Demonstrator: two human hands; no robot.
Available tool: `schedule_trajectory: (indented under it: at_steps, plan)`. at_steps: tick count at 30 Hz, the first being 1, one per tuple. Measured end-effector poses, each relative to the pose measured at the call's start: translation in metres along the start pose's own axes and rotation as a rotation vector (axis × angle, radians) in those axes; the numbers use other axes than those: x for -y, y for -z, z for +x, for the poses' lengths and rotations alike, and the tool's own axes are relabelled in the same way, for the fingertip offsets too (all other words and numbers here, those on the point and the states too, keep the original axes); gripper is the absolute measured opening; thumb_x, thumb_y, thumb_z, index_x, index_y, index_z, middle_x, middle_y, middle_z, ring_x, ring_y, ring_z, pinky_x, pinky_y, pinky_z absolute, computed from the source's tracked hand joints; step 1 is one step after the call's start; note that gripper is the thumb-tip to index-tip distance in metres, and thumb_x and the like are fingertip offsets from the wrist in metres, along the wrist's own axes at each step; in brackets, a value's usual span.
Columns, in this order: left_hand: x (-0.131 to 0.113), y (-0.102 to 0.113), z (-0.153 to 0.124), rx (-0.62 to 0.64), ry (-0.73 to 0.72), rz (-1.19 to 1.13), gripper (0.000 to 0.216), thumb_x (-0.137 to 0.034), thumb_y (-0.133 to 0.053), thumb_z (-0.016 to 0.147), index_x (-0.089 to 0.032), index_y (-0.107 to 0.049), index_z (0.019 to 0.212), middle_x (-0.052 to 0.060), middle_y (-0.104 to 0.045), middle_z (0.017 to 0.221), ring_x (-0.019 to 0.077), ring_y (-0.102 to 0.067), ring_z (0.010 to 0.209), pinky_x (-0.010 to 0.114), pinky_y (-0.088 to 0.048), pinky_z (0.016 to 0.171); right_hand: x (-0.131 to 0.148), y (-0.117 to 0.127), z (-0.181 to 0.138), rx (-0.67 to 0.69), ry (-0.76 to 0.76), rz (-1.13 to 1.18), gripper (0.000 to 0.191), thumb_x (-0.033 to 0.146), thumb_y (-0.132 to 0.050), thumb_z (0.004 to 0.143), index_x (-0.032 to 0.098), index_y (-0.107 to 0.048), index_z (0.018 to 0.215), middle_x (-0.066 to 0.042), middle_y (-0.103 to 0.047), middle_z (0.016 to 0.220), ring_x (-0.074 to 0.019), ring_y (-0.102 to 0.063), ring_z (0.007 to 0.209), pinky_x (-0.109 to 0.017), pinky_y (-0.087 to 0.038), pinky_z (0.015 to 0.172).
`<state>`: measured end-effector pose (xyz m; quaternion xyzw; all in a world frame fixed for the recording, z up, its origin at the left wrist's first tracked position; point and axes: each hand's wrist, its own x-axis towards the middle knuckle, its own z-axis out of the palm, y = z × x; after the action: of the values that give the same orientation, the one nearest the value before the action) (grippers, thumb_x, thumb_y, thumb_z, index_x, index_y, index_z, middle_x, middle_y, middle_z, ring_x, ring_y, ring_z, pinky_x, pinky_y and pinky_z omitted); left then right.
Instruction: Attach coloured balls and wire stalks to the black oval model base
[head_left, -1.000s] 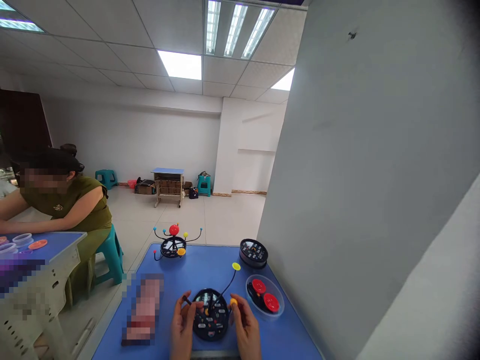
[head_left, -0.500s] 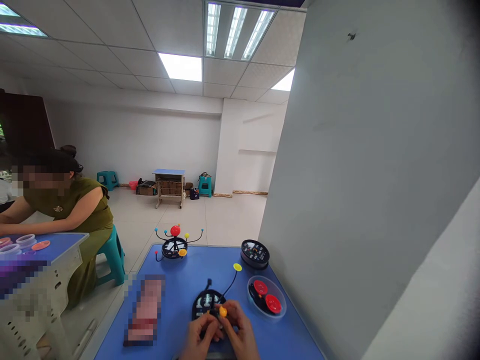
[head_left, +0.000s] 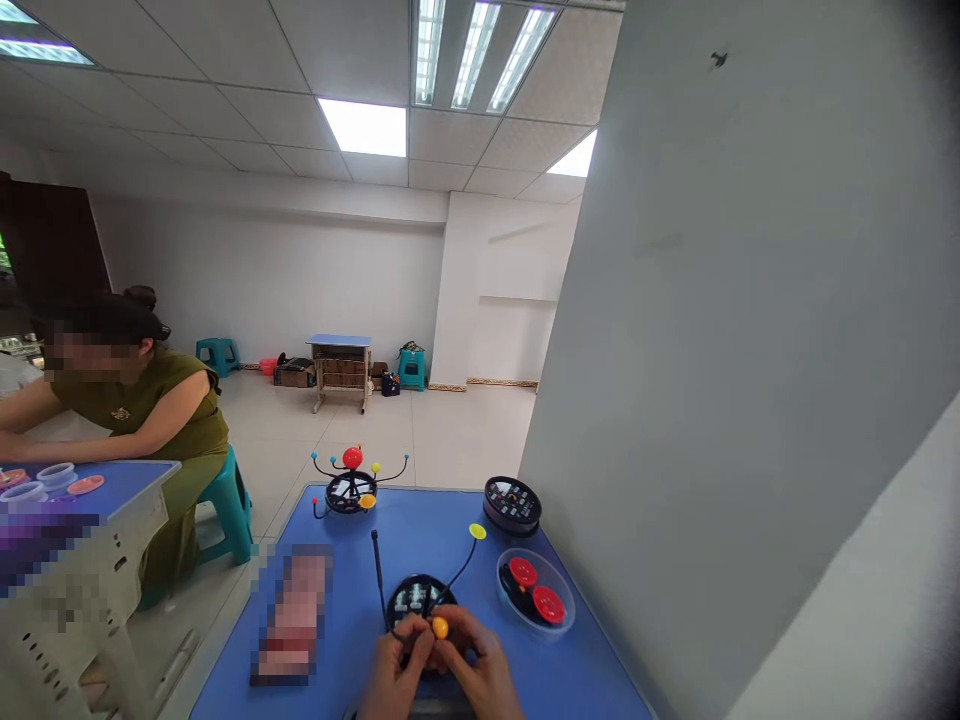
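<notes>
My left hand [head_left: 403, 665] is closed around the lower end of a thin black rod [head_left: 378, 568], which stands up with a thicker tip. Between the fingertips of both hands shows a small orange ball [head_left: 440, 628]; my right hand [head_left: 480, 665] pinches at it, and how the ball meets the rod is hidden. Just behind my fingers lies a round black base [head_left: 411, 594] with a printed face, partly covered by my hands. From it a curved black arm rises to the right, ending in a yellow disc [head_left: 478, 532].
An assembled model [head_left: 351, 490] with coloured balls stands at the table's far left. A round black case [head_left: 512, 505] and a clear tub [head_left: 564, 592] with red parts sit at right, near the grey wall [head_left: 712, 350]. A pixelated pink item [head_left: 292, 615] lies left. Another person [head_left: 165, 420] sits at a neighbouring table.
The black rod has swung up and left, now standing taller beside my left hand. The orange ball has shifted slightly left and down between my fingers.
</notes>
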<state>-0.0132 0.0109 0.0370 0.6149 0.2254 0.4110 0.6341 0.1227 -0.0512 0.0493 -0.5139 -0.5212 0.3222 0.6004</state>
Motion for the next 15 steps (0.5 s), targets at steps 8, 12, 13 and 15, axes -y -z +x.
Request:
schedule_trajectory:
  at_steps: [8, 12, 13, 15]
  plan:
    - [0.003, 0.000, 0.000, -0.028, -0.014, 0.090, 0.051, -0.069, -0.056, 0.086, -0.022, -0.064, 0.067, -0.002, -0.059, 0.061, 0.0153, -0.056, 0.060, 0.024, -0.047, 0.059, -0.002, 0.000, 0.001, 0.002, 0.004, 0.032, 0.045, 0.057, -0.071, 0.082, 0.024, -0.072, 0.113, -0.007, -0.076, 0.091, -0.0207, -0.068, 0.069, -0.032, -0.056, 0.065]
    - [0.000, -0.005, -0.007, -0.085, -0.014, 0.145, 0.055, -0.073, -0.056, 0.083, -0.023, -0.065, 0.064, 0.000, -0.062, 0.059, 0.0175, -0.058, 0.058, 0.026, -0.048, 0.055, 0.003, 0.002, -0.002, 0.016, 0.023, -0.031, 0.041, 0.055, -0.065, 0.088, 0.026, -0.072, 0.117, -0.008, -0.078, 0.095, -0.0244, -0.071, 0.079, -0.035, -0.057, 0.075]
    - [-0.002, -0.006, -0.009, -0.100, -0.015, 0.157, 0.055, -0.074, -0.056, 0.083, -0.023, -0.067, 0.065, 0.001, -0.063, 0.059, 0.0179, -0.059, 0.058, 0.026, -0.049, 0.056, 0.006, 0.002, -0.003, 0.012, 0.031, -0.071, 0.038, 0.054, -0.066, 0.088, 0.027, -0.074, 0.113, -0.007, -0.078, 0.092, -0.0243, -0.071, 0.079, -0.034, -0.057, 0.075]
    - [-0.004, -0.008, -0.012, -0.128, -0.020, 0.177, 0.054, -0.074, -0.057, 0.083, -0.023, -0.070, 0.071, 0.002, -0.067, 0.061, 0.0186, -0.061, 0.059, 0.026, -0.050, 0.058, 0.009, 0.002, -0.004, 0.022, 0.039, -0.137, 0.034, 0.054, -0.065, 0.088, 0.026, -0.077, 0.103, -0.004, -0.075, 0.080, -0.0221, -0.068, 0.071, -0.030, -0.055, 0.068]
